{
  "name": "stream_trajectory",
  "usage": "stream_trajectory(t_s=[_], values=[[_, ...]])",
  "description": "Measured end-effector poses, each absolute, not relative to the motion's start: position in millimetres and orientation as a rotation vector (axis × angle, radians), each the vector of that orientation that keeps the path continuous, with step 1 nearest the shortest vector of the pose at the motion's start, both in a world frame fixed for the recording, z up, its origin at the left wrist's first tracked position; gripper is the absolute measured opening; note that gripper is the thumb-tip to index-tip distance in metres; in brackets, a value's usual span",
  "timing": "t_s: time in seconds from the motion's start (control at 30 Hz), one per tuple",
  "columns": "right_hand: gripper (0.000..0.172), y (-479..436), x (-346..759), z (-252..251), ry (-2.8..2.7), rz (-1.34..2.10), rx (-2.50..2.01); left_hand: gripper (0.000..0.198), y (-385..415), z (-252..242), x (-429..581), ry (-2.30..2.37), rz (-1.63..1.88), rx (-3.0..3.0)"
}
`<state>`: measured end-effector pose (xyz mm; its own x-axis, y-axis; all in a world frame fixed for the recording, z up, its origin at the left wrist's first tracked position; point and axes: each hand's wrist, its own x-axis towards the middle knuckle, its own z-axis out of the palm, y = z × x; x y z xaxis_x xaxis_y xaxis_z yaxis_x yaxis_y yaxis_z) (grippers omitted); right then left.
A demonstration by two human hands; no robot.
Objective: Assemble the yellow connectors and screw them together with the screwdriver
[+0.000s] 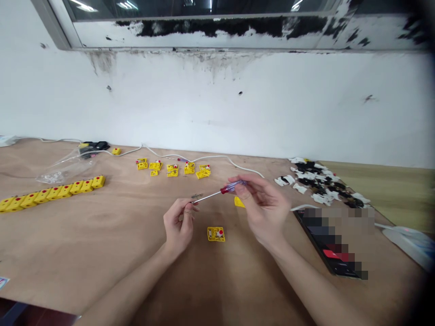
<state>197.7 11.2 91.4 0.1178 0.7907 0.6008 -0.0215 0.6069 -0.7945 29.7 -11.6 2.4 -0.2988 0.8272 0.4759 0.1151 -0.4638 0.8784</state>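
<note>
My right hand [267, 208] grips the purple and red handle of a screwdriver [230, 186], whose shaft slants down to the left. At the tip, my left hand [179, 222] pinches closed; what sits between its fingers is too small to make out. Below the shaft, an opened yellow case half [216, 234] with a red button and small white parts lies on the table. A plain yellow piece [239, 202] rests partly hidden behind my right hand. Just past my left fingertips lies a small cluster of thin dark pieces [197, 196].
A row of closed yellow cases [54, 193] stands at left. Several opened yellow cases [172, 170] and a second screwdriver [182, 160] lie near the wall. Black and white scraps [319, 181] are heaped at right, beyond a dark tablet-like device [326, 244]. A white cable [220, 157] runs along the back.
</note>
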Motion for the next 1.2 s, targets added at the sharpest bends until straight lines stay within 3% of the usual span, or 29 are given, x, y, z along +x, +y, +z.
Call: stream_trajectory(t_s=[0.4,0.6,0.93,1.2], values=[[0.010,15,202,89,-1.386,0.514,-0.758,0.025,-11,3,30,1.224,1.822,1.417],[0.023,11,199,89,-1.410,0.721,-0.708,0.024,-10,0,30,1.199,1.815,1.443],[0.019,7,188,88,-1.360,0.732,-0.622,0.023,-9,-6,31,1.158,1.816,1.461],[0.021,11,209,93,-1.525,0.616,-0.778,0.035,-6,4,33,1.092,1.547,1.331]])
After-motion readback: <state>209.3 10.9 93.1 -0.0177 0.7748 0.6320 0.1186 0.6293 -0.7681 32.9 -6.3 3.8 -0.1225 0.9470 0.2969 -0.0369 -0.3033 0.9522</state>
